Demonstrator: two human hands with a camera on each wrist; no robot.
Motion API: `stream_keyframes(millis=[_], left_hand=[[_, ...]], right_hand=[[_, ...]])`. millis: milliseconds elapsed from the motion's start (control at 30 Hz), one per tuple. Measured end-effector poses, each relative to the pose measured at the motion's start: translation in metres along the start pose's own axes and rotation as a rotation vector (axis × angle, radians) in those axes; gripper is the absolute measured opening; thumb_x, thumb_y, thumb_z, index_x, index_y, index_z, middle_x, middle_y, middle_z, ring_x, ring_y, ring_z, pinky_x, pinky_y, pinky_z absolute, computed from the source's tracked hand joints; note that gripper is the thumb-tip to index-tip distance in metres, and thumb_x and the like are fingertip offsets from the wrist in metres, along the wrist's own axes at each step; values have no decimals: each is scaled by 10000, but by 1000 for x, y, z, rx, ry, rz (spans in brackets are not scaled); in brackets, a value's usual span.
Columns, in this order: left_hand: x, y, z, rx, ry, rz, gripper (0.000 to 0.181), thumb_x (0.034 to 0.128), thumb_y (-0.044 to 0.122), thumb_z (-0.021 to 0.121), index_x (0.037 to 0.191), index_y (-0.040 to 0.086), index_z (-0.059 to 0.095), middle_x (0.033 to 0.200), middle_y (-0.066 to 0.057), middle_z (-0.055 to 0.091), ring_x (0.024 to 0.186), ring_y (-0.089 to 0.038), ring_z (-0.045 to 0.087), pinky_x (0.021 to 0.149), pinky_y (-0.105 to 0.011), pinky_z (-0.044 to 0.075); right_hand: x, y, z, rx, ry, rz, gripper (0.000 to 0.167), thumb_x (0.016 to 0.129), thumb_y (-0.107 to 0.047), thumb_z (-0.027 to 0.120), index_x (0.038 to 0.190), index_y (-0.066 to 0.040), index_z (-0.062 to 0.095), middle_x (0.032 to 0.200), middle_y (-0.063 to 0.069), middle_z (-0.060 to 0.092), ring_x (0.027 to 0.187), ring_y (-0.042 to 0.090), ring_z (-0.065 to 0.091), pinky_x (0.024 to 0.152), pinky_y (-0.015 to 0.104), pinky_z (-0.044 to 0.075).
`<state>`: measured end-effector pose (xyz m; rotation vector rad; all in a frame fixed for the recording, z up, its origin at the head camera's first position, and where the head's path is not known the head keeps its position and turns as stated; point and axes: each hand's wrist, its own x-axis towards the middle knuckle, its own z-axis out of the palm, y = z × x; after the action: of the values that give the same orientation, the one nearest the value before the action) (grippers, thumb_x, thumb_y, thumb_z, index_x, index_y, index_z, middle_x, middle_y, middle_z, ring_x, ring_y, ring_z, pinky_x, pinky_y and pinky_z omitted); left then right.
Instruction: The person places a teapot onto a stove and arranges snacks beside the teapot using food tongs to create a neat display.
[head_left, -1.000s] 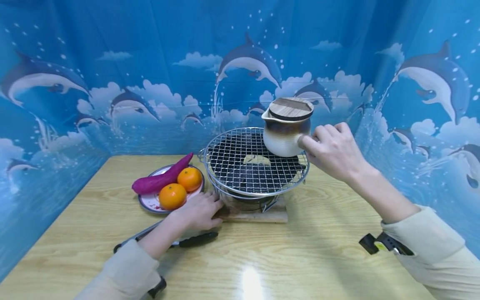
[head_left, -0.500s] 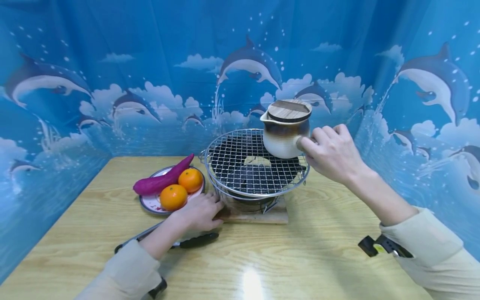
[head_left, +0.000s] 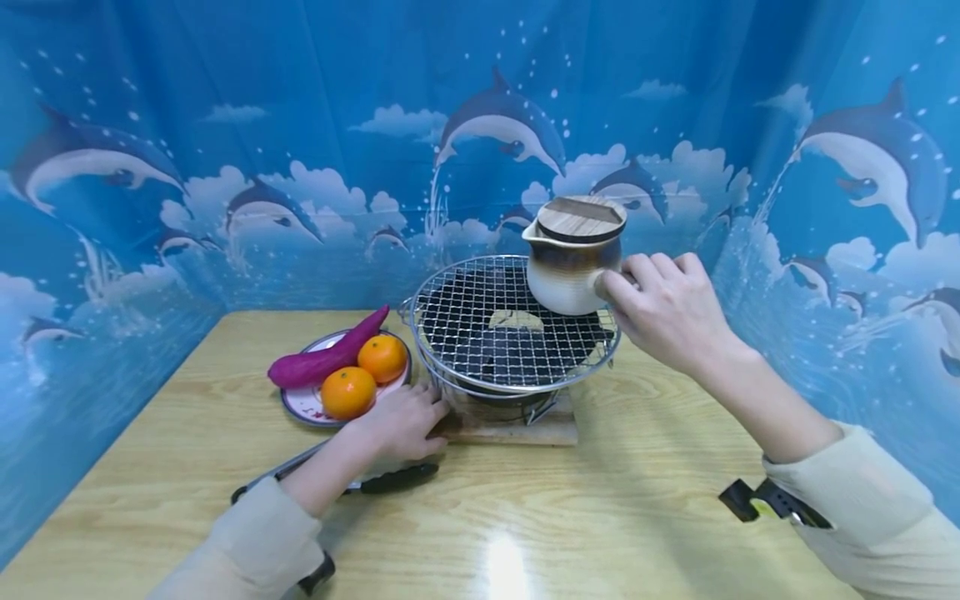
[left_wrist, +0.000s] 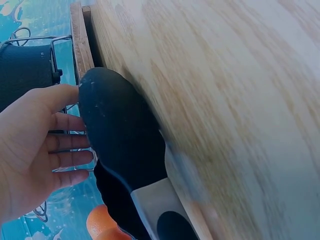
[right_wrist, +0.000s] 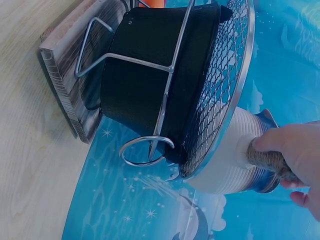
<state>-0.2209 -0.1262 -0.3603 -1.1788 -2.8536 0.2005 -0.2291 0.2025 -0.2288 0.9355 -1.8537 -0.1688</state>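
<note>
My right hand (head_left: 667, 312) grips the stubby side handle (right_wrist: 272, 162) of a small cream-and-brown teapot (head_left: 573, 283) with a round wooden lid (head_left: 581, 218). The teapot is upright at the back right of the round wire grill mesh (head_left: 480, 333); whether its base touches the wires I cannot tell. Below the mesh is a black grill pot (right_wrist: 145, 65) in a wire frame on a wooden board (head_left: 517, 432). My left hand (head_left: 401, 421) is at the board's left end, fingers extended; its contact with the board is partly hidden. The left wrist view shows that hand (left_wrist: 40, 145) beside black-tipped tongs (left_wrist: 117, 125).
Left of the grill, a plate (head_left: 296, 414) holds a purple sweet potato (head_left: 322, 362) and two oranges (head_left: 348, 393). The tongs (head_left: 397, 479) lie on the wooden table (head_left: 600, 517) under my left forearm. A blue dolphin-print curtain (head_left: 337, 83) surrounds the table's back and sides.
</note>
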Motion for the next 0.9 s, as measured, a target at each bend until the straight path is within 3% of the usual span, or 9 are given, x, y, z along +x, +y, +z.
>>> stream_keyframes(millis=[167,400,700,900], left_hand=[[-1,1,1,2,8,-1,435,829,431,631,1078,74,629,998,-98,597,873,-259,534,737,-381,457],[1,1,2,1,5,-5,439,829,437,628,1080,77,626,999,-97,597,876,-259,537,725,-378,457],[0,2,0,17,0,-5,452,829,443,628,1092,75,624,1016,-102,600,890,-263,542,731,-383,462],[0,3,-1,15,-22,-13,469,831,445,625,1116,73,621,1036,-106,600,907,-265,542,745,-384,462]], right_hand=[[-5,1,-2,18,-34,7,213,840,-222,534,936,-38,584,863,178,576,673,368,533,486,436,358],[-8,4,-2,44,29,18,356,866,-316,512,1000,-4,617,874,188,579,663,364,534,481,433,395],[-11,4,-11,45,30,34,415,909,-351,451,995,15,629,899,200,596,665,363,540,481,427,407],[-15,3,-17,60,67,32,359,894,-309,486,953,13,632,886,201,599,647,366,533,477,437,406]])
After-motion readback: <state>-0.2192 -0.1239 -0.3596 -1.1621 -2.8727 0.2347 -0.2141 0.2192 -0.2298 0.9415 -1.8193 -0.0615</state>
